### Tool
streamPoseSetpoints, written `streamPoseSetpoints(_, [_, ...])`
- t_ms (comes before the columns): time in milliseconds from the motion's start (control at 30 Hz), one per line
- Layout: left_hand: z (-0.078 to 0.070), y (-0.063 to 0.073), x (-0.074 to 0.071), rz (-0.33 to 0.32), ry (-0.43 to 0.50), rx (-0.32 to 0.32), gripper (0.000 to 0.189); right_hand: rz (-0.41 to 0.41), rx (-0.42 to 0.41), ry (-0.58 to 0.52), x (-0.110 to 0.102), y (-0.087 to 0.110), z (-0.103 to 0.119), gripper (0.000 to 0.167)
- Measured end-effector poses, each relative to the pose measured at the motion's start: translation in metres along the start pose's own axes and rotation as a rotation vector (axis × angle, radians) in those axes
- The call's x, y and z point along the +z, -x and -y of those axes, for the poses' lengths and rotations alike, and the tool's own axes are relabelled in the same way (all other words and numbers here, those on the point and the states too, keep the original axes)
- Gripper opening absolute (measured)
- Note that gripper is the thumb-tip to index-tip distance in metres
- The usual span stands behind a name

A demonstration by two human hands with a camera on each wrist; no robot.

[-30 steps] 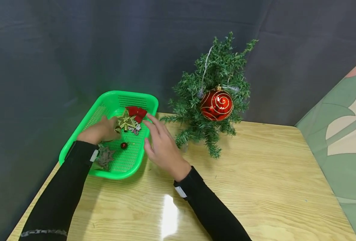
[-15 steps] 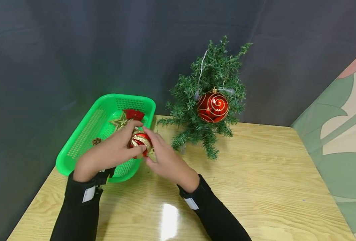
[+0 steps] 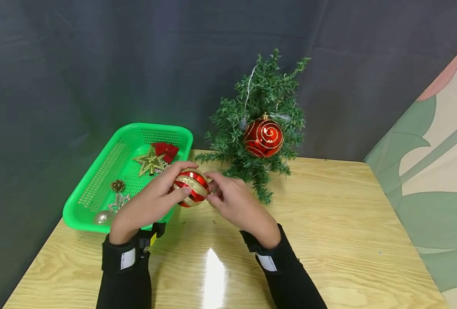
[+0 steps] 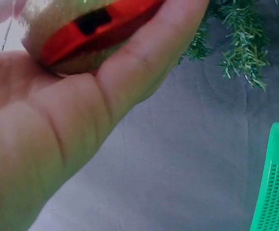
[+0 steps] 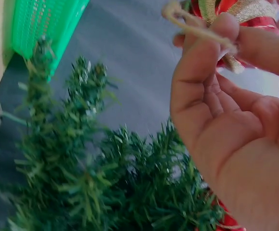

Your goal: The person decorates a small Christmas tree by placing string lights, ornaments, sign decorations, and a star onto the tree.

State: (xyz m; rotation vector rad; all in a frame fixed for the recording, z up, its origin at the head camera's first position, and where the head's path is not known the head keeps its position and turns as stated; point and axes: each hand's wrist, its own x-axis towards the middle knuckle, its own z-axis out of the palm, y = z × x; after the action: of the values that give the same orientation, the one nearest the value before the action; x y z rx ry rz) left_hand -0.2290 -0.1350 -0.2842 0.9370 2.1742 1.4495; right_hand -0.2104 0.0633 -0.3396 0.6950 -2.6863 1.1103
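Note:
A red Christmas bauble with gold glitter stripes (image 3: pixel 197 182) sits in my left hand (image 3: pixel 147 204), fingers over its far side and thumb across its front. In the left wrist view, the bauble (image 4: pixel 76 41) lies against the palm. My right hand (image 3: pixel 245 208) is at the bauble's right side. Between its thumb and fingertips it pinches a thin tan cord (image 5: pixel 199 31), as the right wrist view shows. Both hands are just right of a green plastic basket (image 3: pixel 104 174), in front of a small artificial Christmas tree (image 3: pixel 259 94).
On the tree hangs a large red bauble with gold swirls (image 3: pixel 264 138). The basket contains a gold star (image 3: pixel 151 162), a red bow (image 3: pixel 166 151), a pine cone (image 3: pixel 118 185) and a pearly ball (image 3: pixel 103 217). A dark curtain (image 3: pixel 155 64) closes off the wooden table (image 3: pixel 328 231) behind.
My left hand has come out of the basket with the striped bauble and moved right. My right hand has closed its fingers on the cord. The view has shifted slightly.

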Motion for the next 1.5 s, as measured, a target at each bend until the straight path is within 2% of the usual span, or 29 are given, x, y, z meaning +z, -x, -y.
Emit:
streamPoseSetpoints(133, [0.005, -0.003, 0.0, 0.015, -0.032, 0.007, 0.048, -0.061, 0.015, 0.031, -0.009, 0.004, 0.002, 0.023])
streamPoseSetpoints(267, [0.01, -0.004, -0.003, 0.055, -0.088, 0.064, 0.055, -0.128, 0.013, 0.041, -0.018, 0.01, 0.001, 0.009])
streamPoseSetpoints(500, [0.018, -0.004, -0.004, 0.094, -0.151, 0.165, 0.056, -0.157, 0.058, 0.075, -0.023, 0.013, 0.001, 0.008])
streamPoseSetpoints(633, [0.022, -0.006, -0.005, 0.115, -0.163, 0.174, 0.055, -0.165, 0.081, 0.062, -0.024, 0.012, 0.0, 0.009])
streamPoseSetpoints(767, [0.027, -0.009, -0.007, 0.153, -0.145, 0.145, 0.054, -0.168, 0.072, -0.046, -0.025, 0.01, -0.001, 0.009])
streamPoseSetpoints(900, [0.033, -0.01, -0.007, 0.177, -0.128, 0.134, 0.053, -0.176, 0.055, -0.278, -0.03, 0.009, 0.004, 0.008])
streamPoseSetpoints(967, [0.032, -0.012, -0.006, 0.181, -0.153, 0.136, 0.052, -0.192, 0.042, -0.373, -0.034, 0.009, 0.01, 0.007])
streamPoseSetpoints(1133, [0.033, -0.017, 0.001, 0.161, -0.21, 0.157, 0.049, -0.201, 0.013, -0.463, -0.035, 0.007, 0.028, 0.01])
streamPoseSetpoints(1233, [0.031, -0.02, 0.007, 0.116, -0.185, 0.169, 0.04, -0.193, -0.001, -0.421, -0.029, 0.004, 0.032, 0.016])
streamPoseSetpoints(1333, [0.027, -0.024, 0.012, 0.059, -0.149, 0.196, 0.024, -0.218, -0.031, -0.324, -0.022, 0.002, 0.029, 0.021])
streamPoseSetpoints(1400, [0.028, -0.027, 0.014, 0.025, -0.111, 0.222, 0.017, -0.261, -0.064, -0.258, -0.017, 0.0, 0.023, 0.021])
streamPoseSetpoints(1500, [0.029, -0.031, 0.015, -0.038, -0.037, 0.235, 0.012, -0.38, -0.137, -0.135, -0.011, -0.002, 0.011, 0.018])
